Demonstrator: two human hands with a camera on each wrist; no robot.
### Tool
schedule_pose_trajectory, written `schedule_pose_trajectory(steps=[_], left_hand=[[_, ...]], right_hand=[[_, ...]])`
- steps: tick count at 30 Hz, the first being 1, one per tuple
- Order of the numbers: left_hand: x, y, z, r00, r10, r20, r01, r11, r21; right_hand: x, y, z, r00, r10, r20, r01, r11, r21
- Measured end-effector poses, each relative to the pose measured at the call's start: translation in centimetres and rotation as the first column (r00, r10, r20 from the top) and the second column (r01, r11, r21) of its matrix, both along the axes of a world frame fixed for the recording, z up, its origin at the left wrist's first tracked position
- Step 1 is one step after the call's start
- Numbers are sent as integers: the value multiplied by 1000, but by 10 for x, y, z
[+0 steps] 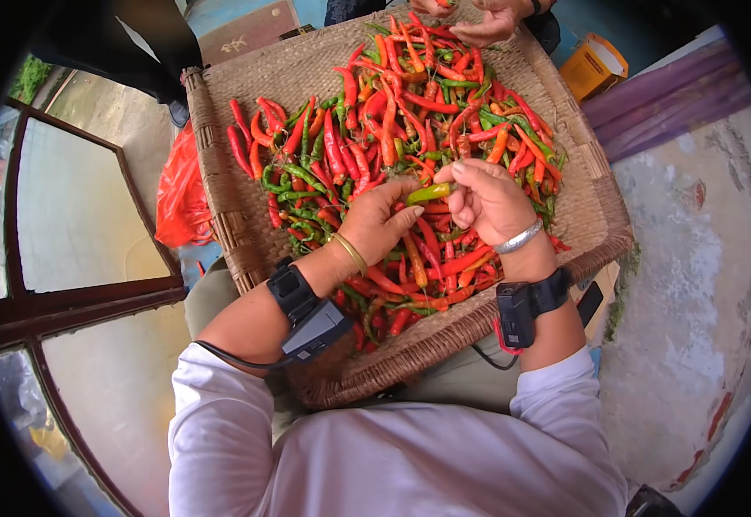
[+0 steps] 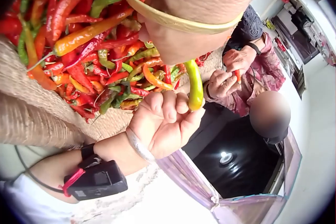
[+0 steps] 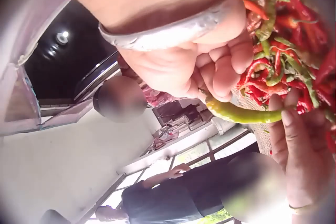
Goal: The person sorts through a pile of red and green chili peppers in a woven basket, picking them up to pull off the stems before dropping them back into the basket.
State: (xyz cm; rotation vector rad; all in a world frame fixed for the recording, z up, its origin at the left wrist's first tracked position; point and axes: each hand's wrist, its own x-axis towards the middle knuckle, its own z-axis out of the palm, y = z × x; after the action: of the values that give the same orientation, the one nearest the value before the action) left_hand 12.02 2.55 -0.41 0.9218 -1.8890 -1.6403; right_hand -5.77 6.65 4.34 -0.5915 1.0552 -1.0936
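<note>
A yellow-green chili pepper is held between the two hands, over a heap of mostly red and green chilies. My left hand pinches its tip end between thumb and fingers, as the right wrist view shows. At the stem end, the thumb and fingers of my right hand pinch the same chili. The heap lies on a wide woven tray with a thick rim, in front of the person's body.
Another person's hands work at the tray's far edge, holding a red chili. A red plastic bag lies left of the tray. An orange-yellow box stands at the far right. Framed glass panels are on the left.
</note>
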Motion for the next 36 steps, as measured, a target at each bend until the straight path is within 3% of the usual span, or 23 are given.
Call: schedule_pose_trajectory(steps=[2,4,8,9,10,11,12,13,14,15,20,22,29,35,36], left_hand=[[-1,-1,-4,997,58,-46,-57,998,25],[-1,-4,-5,989,113,-92,-109,993,51],[-1,-4,-8,990,105,-97,-93,988,125],[0,-4,-7,993,85,-84,-74,988,133],[0,-3,-8,995,67,-72,-56,989,140],[1,-4,-12,994,40,-103,-23,986,162],[0,-3,-12,994,41,-105,-23,986,166],[0,-2,-9,996,28,-79,-16,988,155],[0,-1,-7,998,15,-53,-7,990,144],[0,0,-5,998,15,-54,-7,989,148],[0,2,-2,998,-41,54,35,994,105],[0,2,-6,998,-40,55,37,997,61],[-1,3,-7,995,-64,72,61,997,47],[0,3,-4,992,-81,101,80,997,8],[0,4,-3,992,-80,101,80,997,10]], right_hand=[[-14,-5,4,978,-139,-154,118,983,-138],[-21,-14,8,948,-317,32,309,890,-336],[-23,-24,21,870,-488,76,486,819,-306],[-30,-23,17,869,-419,-263,330,887,-325],[-35,-21,15,759,-309,-572,171,944,-283],[-39,-16,15,611,-173,-773,49,982,-182],[-40,-13,13,609,-170,-775,48,983,-178],[-41,-10,10,262,-40,-964,-137,988,-78],[-41,-7,5,-142,47,-989,-266,960,84],[-42,-3,-4,-228,-18,-974,-306,951,54],[-36,-4,-14,-257,-39,-966,-347,936,55],[-31,-7,-11,-325,213,-921,-246,922,300],[-28,-11,-18,-416,234,-879,-216,913,345],[-5,-2,0,-417,-15,-909,-302,945,123],[0,0,0,-314,-163,-935,-390,920,-29]])
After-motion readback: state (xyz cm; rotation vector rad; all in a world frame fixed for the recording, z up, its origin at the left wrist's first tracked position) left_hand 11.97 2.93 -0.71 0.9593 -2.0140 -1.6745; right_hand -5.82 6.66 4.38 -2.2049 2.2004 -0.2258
